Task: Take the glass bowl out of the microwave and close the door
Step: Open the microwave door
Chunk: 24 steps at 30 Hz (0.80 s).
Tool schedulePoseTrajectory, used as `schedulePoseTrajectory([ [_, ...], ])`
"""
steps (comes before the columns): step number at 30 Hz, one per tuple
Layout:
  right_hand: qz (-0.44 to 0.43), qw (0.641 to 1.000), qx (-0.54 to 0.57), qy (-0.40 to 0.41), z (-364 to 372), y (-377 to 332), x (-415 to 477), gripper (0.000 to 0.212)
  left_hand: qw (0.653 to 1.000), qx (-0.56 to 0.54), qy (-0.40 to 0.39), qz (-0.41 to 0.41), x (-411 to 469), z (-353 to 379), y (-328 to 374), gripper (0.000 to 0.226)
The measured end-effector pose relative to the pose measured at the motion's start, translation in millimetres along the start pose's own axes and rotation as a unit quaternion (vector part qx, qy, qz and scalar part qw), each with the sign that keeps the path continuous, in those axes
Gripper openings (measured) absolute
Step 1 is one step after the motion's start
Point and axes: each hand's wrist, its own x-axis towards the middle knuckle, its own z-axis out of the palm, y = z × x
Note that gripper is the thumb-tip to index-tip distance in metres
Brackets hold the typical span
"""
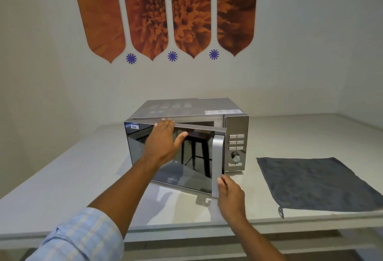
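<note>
- Microwave (207, 113) sits on the pale bench (62, 177), near the back wall; taken as landmark for all positions below.
- Door (186, 161) partly ajar, hinged at the microwave's left side, free edge swung out toward the camera. Dark mirrored panel reflects a stool; small "Veg" label at its top left corner.
- Left hand (163, 142) flat against the upper part of the door front, fingers extended and together over the top edge, thumb spread to the right. Not gripping anything, palm pressed on the glass.
- Right hand (230, 194) at the lower end of the silver handle (218, 163), on the door's free edge. Thumb lies on the handle front; the other fingers are hidden behind it, so cannot tell whether the grip is fully closed.
- Bowl: not visible. Only a narrow dark strip of the cavity shows above the door; contents cannot be made out.
- Control panel (236, 148) with buttons and a knob on the microwave's right front.
- Grey cloth (315, 184) lies flat on the bench to the right of the microwave, apart from it.
- Blue checked sleeve (83, 238) rolled up on the left arm.
- Orange flower panels (165, 12) on the wall above the microwave.
</note>
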Motion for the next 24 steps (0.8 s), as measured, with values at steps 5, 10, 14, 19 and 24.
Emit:
schedulePoseTrajectory([
  [5,0.02,0.999,0.016,-0.023,-8.2,-24.4,-40.4,0.028,1.0,-0.019,-0.013,-0.002,-18.0,-18.6,-4.9,0.095],
  [10,0.015,0.998,0.055,-0.024,-24.6,-45.2,-79.3,0.017,0.999,-0.037,-0.035,-0.002,-34.8,-40.1,-8.0,0.095],
  [14,-0.012,0.998,0.059,-0.014,-35.0,-60.6,-101.6,0.01,0.998,-0.048,-0.038,0.002,-50.9,-59.3,-1.3,0.101],
  [19,-0.035,0.998,0.057,0.006,-37.1,-73.7,-117.6,0.003,0.996,-0.08,-0.022,0.037,-80.5,-86.4,23.7,0.09],
  [24,-0.031,0.997,0.066,0.005,-33.4,-89.3,-130.9,0.012,0.995,-0.092,0.005,0.041,-111.5,-117.3,38.8,0.08],
])
